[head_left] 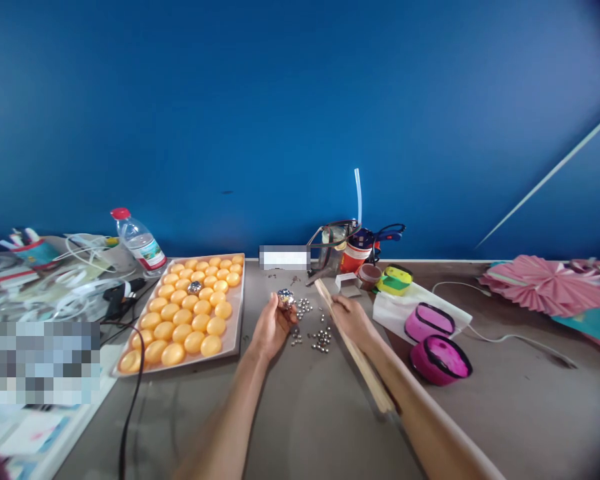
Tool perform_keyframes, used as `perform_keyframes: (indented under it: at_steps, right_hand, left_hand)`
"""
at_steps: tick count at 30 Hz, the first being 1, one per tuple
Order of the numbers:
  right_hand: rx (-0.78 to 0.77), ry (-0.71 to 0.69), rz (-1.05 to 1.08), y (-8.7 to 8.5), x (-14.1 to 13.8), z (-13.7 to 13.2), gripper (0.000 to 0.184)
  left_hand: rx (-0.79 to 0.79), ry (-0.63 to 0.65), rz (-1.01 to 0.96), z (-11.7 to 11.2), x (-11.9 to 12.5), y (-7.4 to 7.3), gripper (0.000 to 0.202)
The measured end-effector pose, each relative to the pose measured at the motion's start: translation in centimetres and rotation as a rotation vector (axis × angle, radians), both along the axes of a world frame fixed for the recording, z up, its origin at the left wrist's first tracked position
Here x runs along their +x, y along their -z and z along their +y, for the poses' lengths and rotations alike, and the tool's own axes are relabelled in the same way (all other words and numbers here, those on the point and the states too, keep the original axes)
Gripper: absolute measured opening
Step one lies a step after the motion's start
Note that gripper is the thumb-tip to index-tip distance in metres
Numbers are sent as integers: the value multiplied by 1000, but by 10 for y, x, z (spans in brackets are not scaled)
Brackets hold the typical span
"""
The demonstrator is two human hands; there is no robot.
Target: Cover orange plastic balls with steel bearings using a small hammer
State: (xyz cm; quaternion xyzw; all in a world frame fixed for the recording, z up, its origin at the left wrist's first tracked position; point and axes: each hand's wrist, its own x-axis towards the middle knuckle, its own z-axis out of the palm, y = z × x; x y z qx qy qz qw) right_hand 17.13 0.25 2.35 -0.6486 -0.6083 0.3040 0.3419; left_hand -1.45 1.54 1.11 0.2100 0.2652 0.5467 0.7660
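My left hand (273,325) is closed around a small ball covered in shiny silver beads (285,298), held just above the grey table (310,413). Loose silver beads (316,333) lie scattered on the table between my hands. My right hand (350,318) rests on the table beside the beads, fingers curled, lying on a long wooden stick (360,357) that runs under my forearm. Whether it grips the stick is unclear. A tray (233,333) of several orange balls sits left of my left hand, with one beaded ball (195,287) among them.
A water bottle (140,243) stands behind the tray. A red can and tools (356,248) stand at the back. A pink tin (440,360) and its lid (429,321) sit to the right, beside pink paper fans (545,283). Cables and clutter (75,287) crowd the left.
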Motion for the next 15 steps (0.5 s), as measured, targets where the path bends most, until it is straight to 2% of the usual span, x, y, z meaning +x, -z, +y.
perform_keyframes:
  at_steps: [3,5,11,15]
  right_hand:
    - [22,-96,296,-13,-4,-6,25]
    - [34,-144,358,-19,-8,-10,27]
    - [76,-278,59,-20,-14,-16,18]
    - [118,-237,52,-24,-12,-17,18]
  left_hand:
    - [-20,-23,-32,1,1,-2,32]
    - [-24,-39,-49,1,1,-3,31]
    - [-11,-60,-57,1,-1,-3,31]
    - [15,-46,-76,2,-2,-1,31]
